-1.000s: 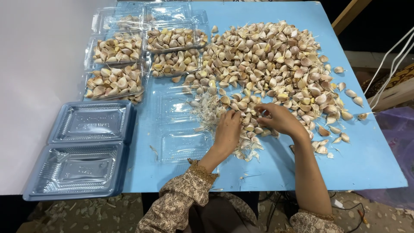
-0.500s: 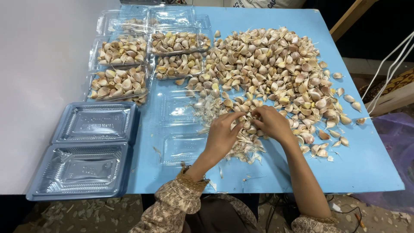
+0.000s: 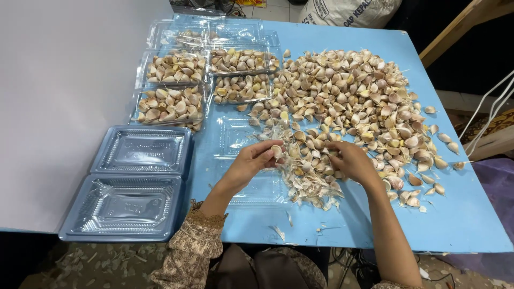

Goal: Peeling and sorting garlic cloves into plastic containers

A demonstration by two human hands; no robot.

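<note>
Left hand point(image 3: 251, 163) curled, fingertips pinching a single garlic clove point(image 3: 277, 151) just above the near edge of the heap; right hand point(image 3: 353, 163) half-closed, fingers bent among the cloves at the heap's front, whether gripping one not clear; both over the blue counter point(image 3: 460, 214).

Behind and to the right of the hands: big heap of unpeeled garlic cloves point(image 3: 348, 101), spread across the middle and far right of the counter, loose cloves trailing toward the right edge; between and below the hands, small drift of papery garlic skins point(image 3: 313, 187), a few scraps fallen nearer the front edge.

Under the left hand: clear empty plastic tray point(image 3: 235, 139), lying open and flat on the counter, partly covered by cloves and skins.

Far left: four clear plastic trays filled with cloves point(image 3: 174, 67), set in two rows, touching one another; beyond them, more clear trays point(image 3: 235, 29) at the counter's far end, seemingly near empty.

Near left: open hinged clear container point(image 3: 128, 184), two halves side by side, empty, overhanging onto a white surface point(image 3: 59, 107).

Past the far edge: white sack point(image 3: 348, 9) with dark print; right side, white cables point(image 3: 487, 112) and a wooden beam point(image 3: 455, 32); floor below littered with skins.
</note>
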